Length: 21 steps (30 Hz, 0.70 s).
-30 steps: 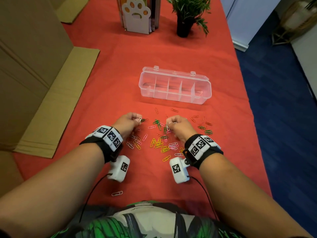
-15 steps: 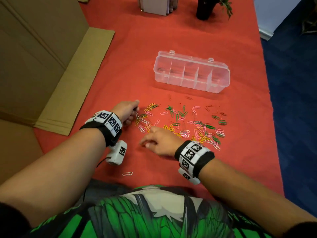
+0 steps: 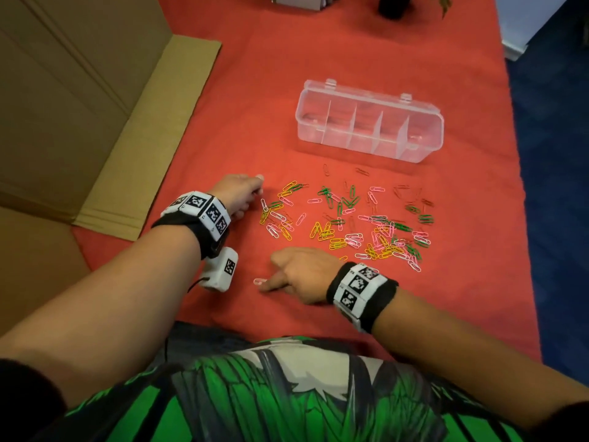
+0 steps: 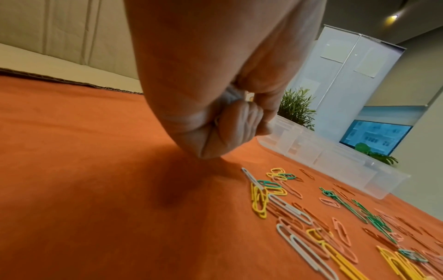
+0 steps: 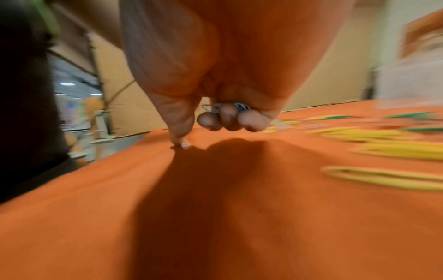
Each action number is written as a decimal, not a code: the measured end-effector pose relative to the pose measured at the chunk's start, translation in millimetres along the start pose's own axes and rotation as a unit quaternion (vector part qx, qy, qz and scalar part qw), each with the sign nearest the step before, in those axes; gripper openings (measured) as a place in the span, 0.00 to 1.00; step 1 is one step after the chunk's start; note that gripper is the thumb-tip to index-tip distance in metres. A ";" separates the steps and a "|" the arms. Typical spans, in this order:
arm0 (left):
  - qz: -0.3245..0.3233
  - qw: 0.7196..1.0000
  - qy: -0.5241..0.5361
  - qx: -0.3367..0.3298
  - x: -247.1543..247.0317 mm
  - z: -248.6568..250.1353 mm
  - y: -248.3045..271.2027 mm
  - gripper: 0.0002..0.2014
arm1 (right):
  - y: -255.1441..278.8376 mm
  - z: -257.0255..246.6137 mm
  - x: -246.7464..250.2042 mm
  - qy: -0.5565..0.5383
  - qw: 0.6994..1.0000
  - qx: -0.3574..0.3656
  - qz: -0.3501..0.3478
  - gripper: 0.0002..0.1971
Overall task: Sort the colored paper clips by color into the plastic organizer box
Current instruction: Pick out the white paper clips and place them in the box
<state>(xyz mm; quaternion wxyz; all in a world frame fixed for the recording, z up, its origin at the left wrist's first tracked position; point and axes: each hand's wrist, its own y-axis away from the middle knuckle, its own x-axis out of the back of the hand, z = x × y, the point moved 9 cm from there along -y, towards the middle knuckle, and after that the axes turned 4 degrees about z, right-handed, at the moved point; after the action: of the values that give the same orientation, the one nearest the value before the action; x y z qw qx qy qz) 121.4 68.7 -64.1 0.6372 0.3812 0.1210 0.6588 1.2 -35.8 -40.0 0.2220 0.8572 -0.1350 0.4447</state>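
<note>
Green, yellow, pink, white and red paper clips (image 3: 350,224) lie scattered on the red cloth in front of a clear organizer box (image 3: 369,122) whose several compartments look empty. My left hand (image 3: 251,189) is a curled fist at the pile's left edge; in the left wrist view a thin sliver of wire (image 4: 216,121) shows between its fingers. My right hand (image 3: 274,282) sits nearer to me, left of the pile. Its index fingertip (image 5: 177,140) presses on a stray white clip (image 3: 259,281), while its other fingers curl round white clips (image 5: 225,108) against the palm.
Cardboard sheets (image 3: 79,90) and a folded flap (image 3: 153,138) stand along the left. A plant pot (image 3: 395,4) is at the far end. The table's right edge drops to blue floor (image 3: 548,186). The box (image 4: 335,157) lies beyond the clips.
My right hand left the middle of the pile and came back toward me and left, onto the stray white clip. My left hand slid a little left of the pile.
</note>
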 end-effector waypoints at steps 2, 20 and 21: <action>0.013 0.999 -0.039 -0.019 0.2 3.0 -1.5 0.17 | 8.5 32.7 16.8 -0.013 0.997 -0.062 0.037 0.18; -0.060 0.857 -0.480 -0.176 -45.1 10.3 25.0 0.07 | 33.8 105.8 67.8 0.100 0.907 -0.376 0.163 0.17; -0.061 0.853 -0.484 -0.186 -45.9 11.3 25.2 0.06 | 30.2 104.0 67.2 0.109 0.909 -0.369 0.159 0.15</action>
<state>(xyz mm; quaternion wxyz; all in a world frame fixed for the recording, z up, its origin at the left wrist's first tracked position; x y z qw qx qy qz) 105.3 18.3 -56.1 0.7133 0.5178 -0.3045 0.3609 99.5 -116.3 -29.5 0.4618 0.6277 -0.3990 0.4833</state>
